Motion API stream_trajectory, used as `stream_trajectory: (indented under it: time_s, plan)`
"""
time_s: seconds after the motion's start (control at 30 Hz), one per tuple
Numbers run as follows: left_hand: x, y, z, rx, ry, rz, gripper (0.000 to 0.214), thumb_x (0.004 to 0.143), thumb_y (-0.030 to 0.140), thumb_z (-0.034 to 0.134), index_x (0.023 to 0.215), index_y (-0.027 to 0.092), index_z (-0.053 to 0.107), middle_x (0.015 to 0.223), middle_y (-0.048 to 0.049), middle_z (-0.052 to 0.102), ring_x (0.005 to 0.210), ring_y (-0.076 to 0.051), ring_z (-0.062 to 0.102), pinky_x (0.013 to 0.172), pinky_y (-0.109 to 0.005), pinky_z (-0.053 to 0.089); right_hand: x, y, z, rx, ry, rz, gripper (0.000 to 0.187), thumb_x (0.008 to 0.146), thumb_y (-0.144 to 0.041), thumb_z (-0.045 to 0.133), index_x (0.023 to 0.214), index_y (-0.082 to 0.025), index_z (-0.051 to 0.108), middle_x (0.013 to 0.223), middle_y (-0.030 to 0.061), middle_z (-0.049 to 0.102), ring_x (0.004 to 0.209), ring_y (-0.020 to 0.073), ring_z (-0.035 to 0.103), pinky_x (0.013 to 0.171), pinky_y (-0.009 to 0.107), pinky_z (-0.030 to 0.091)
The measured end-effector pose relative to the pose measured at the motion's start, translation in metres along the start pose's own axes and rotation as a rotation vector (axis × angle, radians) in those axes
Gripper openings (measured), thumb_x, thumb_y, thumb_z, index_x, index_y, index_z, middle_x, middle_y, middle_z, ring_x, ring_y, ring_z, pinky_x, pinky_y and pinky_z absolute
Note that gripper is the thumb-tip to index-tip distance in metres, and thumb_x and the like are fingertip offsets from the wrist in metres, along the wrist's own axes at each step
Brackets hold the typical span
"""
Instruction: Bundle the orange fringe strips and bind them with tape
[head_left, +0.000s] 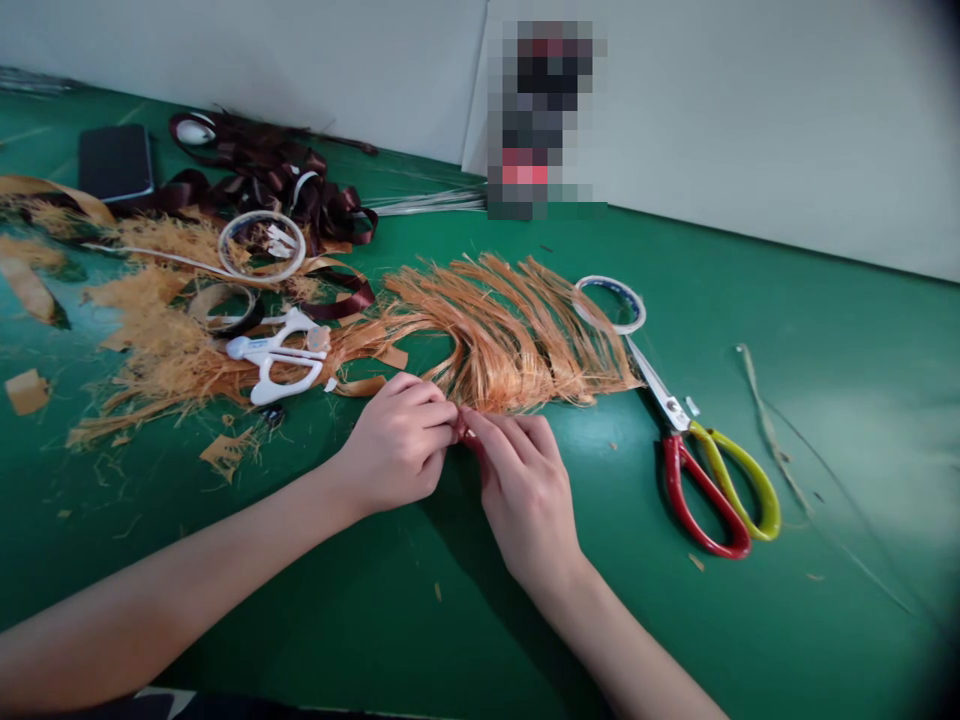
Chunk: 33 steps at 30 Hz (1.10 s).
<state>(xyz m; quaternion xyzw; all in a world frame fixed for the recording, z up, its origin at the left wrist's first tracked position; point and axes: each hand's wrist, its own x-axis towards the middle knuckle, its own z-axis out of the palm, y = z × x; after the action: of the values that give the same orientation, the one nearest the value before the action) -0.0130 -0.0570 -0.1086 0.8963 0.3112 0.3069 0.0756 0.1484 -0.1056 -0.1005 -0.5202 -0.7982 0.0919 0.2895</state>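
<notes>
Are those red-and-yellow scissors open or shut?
Shut: the scissors lie with their two blades closed together in one narrow line.

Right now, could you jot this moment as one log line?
left hand: pinching orange fibre fringe | right hand: pinching small red piece | nearby: red-yellow scissors

Green work table [840, 330] under a spread of craft clutter: a fan of orange fibres [510, 335] at the middle, loose orange clippings [150, 345] strewn leftward (thickest around a white plastic clip [276, 355]). Dark red ribbon [274, 185] heaped near the back, just beside a black phone [115, 163], and silver wires [427, 203] by the wall. Rightward, red-and-yellow-handled scissors [705, 470], blades reaching a ring of clear tape [609, 305], then a thin dried stem [772, 430].
</notes>
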Motion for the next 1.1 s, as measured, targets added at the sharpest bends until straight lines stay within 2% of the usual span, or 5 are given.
stream_trajectory:
  time_s: [0.17,0.47,0.67,0.9,1.1]
  plan:
    - [0.0008,0.0011,0.0001,0.028,0.023,0.019,0.025,0.082,0.006,0.045,0.071,0.015,0.065,0.069,-0.0028,0.066,0.075,-0.017,0.058,0.073,-0.035,0.044,0.0006,0.0015,-0.0017,-0.028,-0.039,-0.006,0.033,0.092,-0.005,0.038,0.119,-0.013,0.056,0.088,0.0066,0.068,0.081,0.0197,0.048,0.075,0.033,0.049]
    - [0.0001,0.0023,0.0001,0.066,0.019,0.047,0.025,0.08,0.004,0.044,0.072,0.013,0.066,0.072,-0.0041,0.067,0.075,-0.018,0.058,0.073,-0.035,0.042,0.0034,0.0021,-0.0021,-0.065,-0.063,-0.029,0.035,0.084,0.003,0.038,0.109,-0.014,0.057,0.09,0.0073,0.066,0.08,0.0209,0.046,0.072,0.034,0.048]
    - [0.0013,0.0042,0.001,0.083,0.038,0.057,0.026,0.084,0.006,0.045,0.072,0.013,0.066,0.072,-0.0031,0.069,0.075,-0.017,0.06,0.072,-0.035,0.042,-0.0004,-0.0007,-0.0004,-0.009,-0.014,0.097,0.038,0.076,0.006,0.039,0.102,-0.017,0.055,0.089,0.0062,0.063,0.08,0.0214,0.047,0.073,0.034,0.046]
    - [-0.001,0.0031,0.0034,0.072,0.06,0.054,0.021,0.081,0.004,0.049,0.075,0.013,0.067,0.077,-0.0031,0.072,0.077,-0.017,0.062,0.073,-0.035,0.043,-0.0018,-0.0032,0.0025,0.015,0.069,0.259,0.033,0.075,0.007,0.039,0.09,-0.019,0.052,0.077,0.0035,0.062,0.074,0.02,0.05,0.067,0.033,0.046]
    - [-0.0007,0.0038,0.0025,0.097,0.061,0.057,0.023,0.083,0.006,0.047,0.077,0.014,0.067,0.079,-0.0031,0.072,0.077,-0.017,0.062,0.072,-0.035,0.044,-0.0031,-0.005,0.0028,-0.006,0.09,0.335,0.026,0.078,0.003,0.043,0.089,-0.019,0.052,0.076,0.0042,0.061,0.073,0.0198,0.05,0.064,0.032,0.045]
